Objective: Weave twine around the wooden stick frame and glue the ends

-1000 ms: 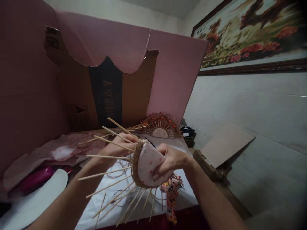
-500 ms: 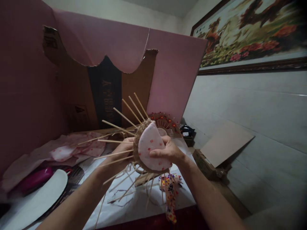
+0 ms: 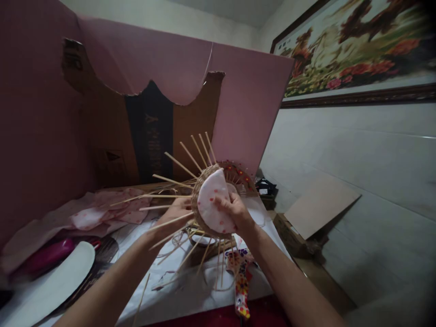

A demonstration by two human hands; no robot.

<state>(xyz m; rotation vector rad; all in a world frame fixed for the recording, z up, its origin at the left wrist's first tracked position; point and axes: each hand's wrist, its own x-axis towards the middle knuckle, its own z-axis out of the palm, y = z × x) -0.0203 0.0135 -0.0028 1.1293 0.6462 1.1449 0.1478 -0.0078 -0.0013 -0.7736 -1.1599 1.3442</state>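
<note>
Both hands hold up a half-round piece over the table. It has a padded cloth half-disc (image 3: 211, 206), pale pink with red dots, edged by a braided twine rim (image 3: 195, 195). Thin wooden sticks (image 3: 182, 162) spread outward from that rim. My left hand (image 3: 179, 211) grips the rim from behind at the left, fingers partly hidden by the piece. My right hand (image 3: 235, 211) pinches the straight right side, thumb on the cloth. Below lies a flower-patterned tool (image 3: 241, 286) that looks like a glue gun.
A similar arched piece with red flowers (image 3: 241, 172) stands behind. Dotted cloth (image 3: 102, 211), a magenta object (image 3: 51, 256) and a white curved panel (image 3: 68, 281) lie left. A pink cardboard screen (image 3: 248, 104) rises at the back; a cardboard box (image 3: 289, 234) sits right.
The half-round piece has turned slightly clockwise, its upper sticks swinging to the right. My right thumb has moved higher on the cloth.
</note>
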